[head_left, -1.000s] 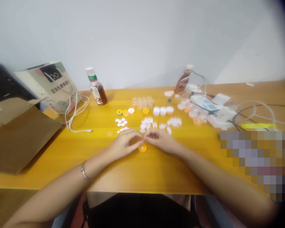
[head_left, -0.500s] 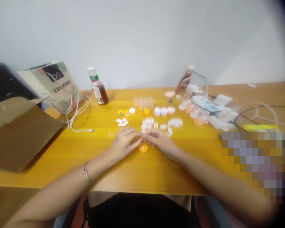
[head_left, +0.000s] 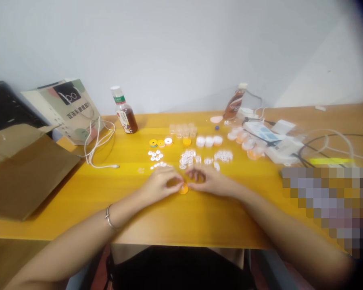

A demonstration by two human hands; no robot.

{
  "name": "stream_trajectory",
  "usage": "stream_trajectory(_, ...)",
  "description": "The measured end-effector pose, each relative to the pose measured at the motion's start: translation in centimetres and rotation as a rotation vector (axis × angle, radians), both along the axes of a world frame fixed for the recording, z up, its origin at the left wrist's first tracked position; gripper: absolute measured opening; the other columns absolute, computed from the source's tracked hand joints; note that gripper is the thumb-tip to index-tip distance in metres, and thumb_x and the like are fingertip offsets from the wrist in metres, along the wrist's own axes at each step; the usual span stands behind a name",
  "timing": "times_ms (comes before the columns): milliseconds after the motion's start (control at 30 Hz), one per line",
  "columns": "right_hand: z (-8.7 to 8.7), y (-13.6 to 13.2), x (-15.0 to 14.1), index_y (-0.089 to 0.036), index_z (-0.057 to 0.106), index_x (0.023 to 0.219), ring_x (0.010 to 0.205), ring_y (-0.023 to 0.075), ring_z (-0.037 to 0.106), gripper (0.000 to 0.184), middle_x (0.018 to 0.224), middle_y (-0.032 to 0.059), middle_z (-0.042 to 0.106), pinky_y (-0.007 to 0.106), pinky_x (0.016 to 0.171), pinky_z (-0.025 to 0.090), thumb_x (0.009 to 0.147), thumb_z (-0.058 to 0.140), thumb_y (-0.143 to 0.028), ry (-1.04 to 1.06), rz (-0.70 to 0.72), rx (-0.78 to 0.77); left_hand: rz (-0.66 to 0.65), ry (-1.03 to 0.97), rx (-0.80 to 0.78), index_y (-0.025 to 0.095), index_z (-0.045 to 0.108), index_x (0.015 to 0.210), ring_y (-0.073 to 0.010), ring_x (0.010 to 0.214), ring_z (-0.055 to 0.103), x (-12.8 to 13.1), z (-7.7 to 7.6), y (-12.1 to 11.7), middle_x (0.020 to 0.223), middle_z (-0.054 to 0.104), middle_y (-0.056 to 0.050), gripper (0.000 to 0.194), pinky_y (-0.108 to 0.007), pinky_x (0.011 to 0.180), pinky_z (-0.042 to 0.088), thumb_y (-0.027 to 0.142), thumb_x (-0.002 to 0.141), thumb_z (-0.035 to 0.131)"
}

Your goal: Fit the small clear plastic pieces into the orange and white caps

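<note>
An orange round disc [head_left: 185, 189] lies flat on the table in front of me. The thumb and fingers of my left hand [head_left: 161, 183] are pinched together over its left part; whatever small thing they hold is hidden. My right hand [head_left: 210, 181] is at the disc's right side, fingers loosely curled and apart from the thumb, with nothing visible in it. Just beyond my left hand is a row of small white pieces [head_left: 161, 164]. White patterned pieces [head_left: 187, 158] are heaped past the fingertips. Several white discs with centre knobs [head_left: 156, 155] sit farther left.
Clear cups [head_left: 183, 130], white stacked rounds [head_left: 209, 141] and yellow rings [head_left: 153, 143] stand behind. Two drink bottles are at the back, one left [head_left: 127, 117], one right [head_left: 234, 105]. A brown paper bag [head_left: 33, 173] and white cable [head_left: 92, 151] occupy the left; a power strip [head_left: 263, 135] the right.
My hands have parted from each other; the left has come down onto the orange disc, and the right has drawn slightly right. The white row behind the left hand has come into view.
</note>
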State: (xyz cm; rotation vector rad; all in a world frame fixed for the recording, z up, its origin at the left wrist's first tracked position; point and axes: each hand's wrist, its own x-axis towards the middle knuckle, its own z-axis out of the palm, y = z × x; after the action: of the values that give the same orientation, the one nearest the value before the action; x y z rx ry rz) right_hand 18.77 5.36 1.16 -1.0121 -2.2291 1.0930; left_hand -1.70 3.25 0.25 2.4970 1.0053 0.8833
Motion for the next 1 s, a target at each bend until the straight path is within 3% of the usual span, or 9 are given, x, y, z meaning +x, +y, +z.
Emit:
stream_trajectory(167,-0.31,-0.29,-0.05,-0.019,0.056,0.092,0.082,0.0156,0.05,0.028,0.087,0.0028,0.054,0.028,0.074,0.042,0.069,0.068,-0.031,-0.086,0.167,0.15,-0.072,0.124,-0.011,0.018,0.061,0.083,-0.0131,0.077,0.057,-0.01,0.17,-0.12,0.081,0.065,-0.001,0.011,-0.03,0.074,0.039,0.026,0.081,0.055)
stream_trajectory(1000,-0.63,-0.3,-0.64,-0.019,0.054,0.086,0.076,0.0139,0.049,0.018,0.081,0.0013,0.051,0.026,0.068,0.042,0.074,0.064,-0.026,-0.112,0.139,0.23,-0.075,0.177,-0.003,0.018,0.061,0.084,-0.0129,0.079,0.059,-0.12,-0.17,0.41,0.083,0.065,0.0,0.01,-0.029,0.075,0.037,0.023,0.083,0.053)
